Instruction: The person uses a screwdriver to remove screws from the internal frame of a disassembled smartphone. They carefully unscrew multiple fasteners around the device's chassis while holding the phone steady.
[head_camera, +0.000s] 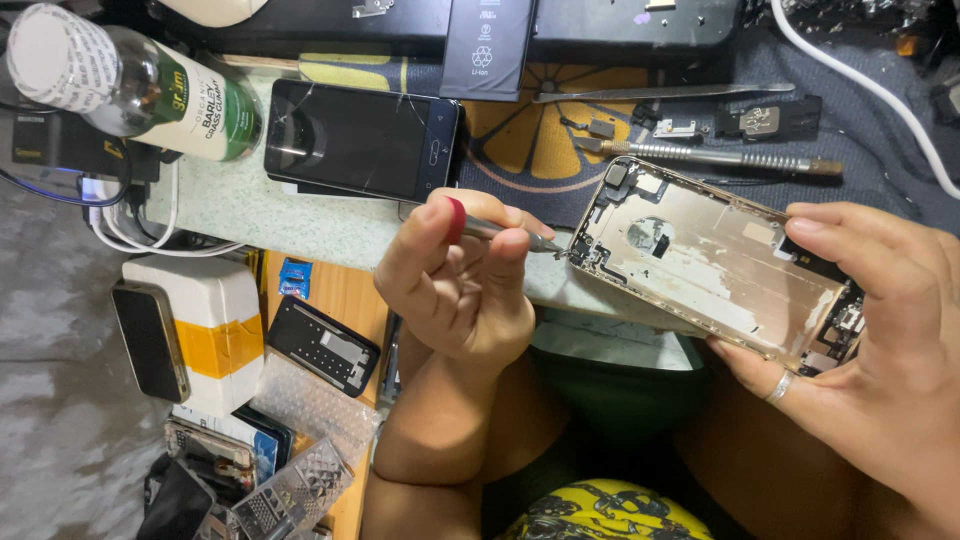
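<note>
My left hand (455, 275) pinched a small screwdriver (505, 235), tip at the gutted phone shell (710, 260) clamped by my right hand (880, 330).

A gold-toned metal phone housing (712, 262), stripped and patched with pale grey residue, is seen beside a screwdriver (500, 232) capped in red with a silver shaft. A black phone (362, 138) with a cracked dark screen is laid on a pale speckled green worktop (270, 215). A clear bottle (130, 85) is wrapped in a green and white label and topped by a white cap. A white box (205, 325) is banded with orange-yellow tape. Yellow fabric (605, 512) printed with black skull shapes is shown below. A silver ring (779, 387) is worn on one finger.
</note>
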